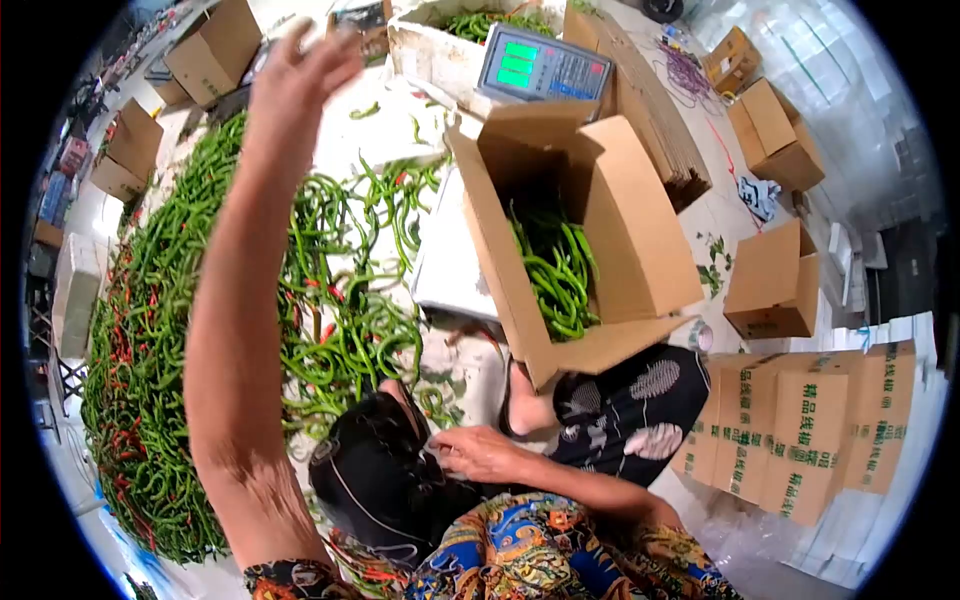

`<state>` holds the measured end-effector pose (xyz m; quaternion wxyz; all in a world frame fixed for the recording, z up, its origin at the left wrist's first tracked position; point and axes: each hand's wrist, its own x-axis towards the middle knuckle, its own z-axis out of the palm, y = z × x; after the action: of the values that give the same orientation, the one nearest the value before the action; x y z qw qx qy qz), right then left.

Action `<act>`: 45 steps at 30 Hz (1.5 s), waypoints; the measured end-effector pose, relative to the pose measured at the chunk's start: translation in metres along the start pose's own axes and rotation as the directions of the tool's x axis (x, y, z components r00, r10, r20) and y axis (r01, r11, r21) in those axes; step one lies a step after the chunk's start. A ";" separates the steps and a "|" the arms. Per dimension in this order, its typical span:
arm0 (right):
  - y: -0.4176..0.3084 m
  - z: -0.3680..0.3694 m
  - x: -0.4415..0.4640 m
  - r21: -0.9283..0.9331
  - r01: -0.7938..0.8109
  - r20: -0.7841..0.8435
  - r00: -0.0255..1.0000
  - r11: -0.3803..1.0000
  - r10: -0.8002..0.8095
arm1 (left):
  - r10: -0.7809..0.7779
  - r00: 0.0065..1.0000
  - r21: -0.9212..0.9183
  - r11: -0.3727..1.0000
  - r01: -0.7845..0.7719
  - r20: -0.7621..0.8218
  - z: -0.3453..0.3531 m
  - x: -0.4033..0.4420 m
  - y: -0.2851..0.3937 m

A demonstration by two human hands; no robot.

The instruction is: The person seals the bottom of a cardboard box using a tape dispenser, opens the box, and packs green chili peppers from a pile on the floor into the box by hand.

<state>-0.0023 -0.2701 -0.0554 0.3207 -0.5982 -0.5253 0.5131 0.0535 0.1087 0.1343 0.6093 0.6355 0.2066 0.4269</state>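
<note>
My left hand (305,75) is raised at the upper left, fingers apart and slightly blurred, with nothing visible in it. Below its forearm spreads a large heap of green chili peppers (165,290) with some red ones mixed in. By my knee in dark trousers (375,475), my right hand (482,455) has its fingers curled; a small greyish bit shows at the fingertips, too unclear to name. In front of me an open cardboard box (640,220) holds long green peppers (560,275) and stands on a white scale platform (452,260).
A scale display (545,65) with lit green digits stands behind the box. Beside it are a foam box (430,50) and flattened cardboard (640,110). Printed cartons (790,430) stack at the right. Further open boxes (775,280) sit around. Loose peppers (350,340) litter the floor.
</note>
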 end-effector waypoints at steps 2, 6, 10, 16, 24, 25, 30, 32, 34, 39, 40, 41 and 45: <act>0.005 -0.004 0.011 0.074 -0.049 0.015 0.999 0.996 0.048 | -0.089 0.981 0.206 0.977 0.053 0.170 0.002 -0.031 -0.009; 0.026 -0.011 0.014 0.165 -0.167 -0.066 0.982 0.972 0.180 | -0.425 0.897 0.142 0.902 0.407 0.126 -0.020 -0.116 -0.046; 0.079 -0.004 0.015 0.125 -0.140 -0.178 0.971 0.982 0.161 | -0.603 0.777 -0.207 0.796 0.569 -0.181 -0.105 -0.212 -0.119; 0.096 0.004 0.037 0.303 -0.446 -0.058 0.873 0.842 0.484 | -0.624 0.599 -0.013 0.698 0.716 -0.501 -0.193 -0.353 -0.188; 0.137 0.044 0.066 0.402 -0.538 0.073 0.826 0.741 0.559 | -0.413 0.771 0.734 0.287 0.616 -0.485 -0.133 -0.371 -0.272; 0.139 0.045 0.070 0.392 -0.555 0.087 0.816 0.733 0.572 | -0.367 0.806 0.790 0.238 0.565 -0.465 -0.123 -0.364 -0.278; 0.126 0.035 0.088 0.522 -0.496 0.046 0.829 0.694 0.558 | -0.252 0.767 0.681 0.355 0.641 -0.591 -0.117 -0.366 -0.318; 0.114 0.025 0.097 0.566 -0.487 0.076 0.835 0.666 0.546 | -0.172 0.776 0.626 0.498 0.600 -0.607 -0.128 -0.363 -0.302; 0.106 0.027 0.107 0.669 -0.401 0.030 0.856 0.626 0.516 | -0.349 0.725 0.507 0.538 0.673 -0.593 -0.120 -0.357 -0.258; 0.098 0.036 0.138 0.875 -0.236 0.044 0.908 0.422 0.416 | -0.408 0.878 0.448 0.853 0.267 0.252 -0.101 -0.372 -0.249; 0.116 0.040 0.142 0.831 -0.360 0.086 0.836 0.425 0.541 | -0.546 0.816 0.362 0.811 0.458 0.190 -0.101 -0.364 -0.241; 0.132 0.045 0.141 0.846 -0.314 0.006 0.814 0.431 0.581 | -0.674 0.724 0.263 0.732 0.629 0.144 -0.103 -0.358 -0.236; 0.102 0.019 0.148 0.803 -0.302 -0.149 0.732 0.513 0.665 | -0.314 0.936 0.773 0.550 0.317 -0.161 -0.107 -0.340 -0.283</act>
<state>-0.0020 -0.1559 -0.1957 0.4803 -0.6412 0.0093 0.5984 -0.1452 -0.0445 -0.2451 0.3331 0.7893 0.4844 0.1770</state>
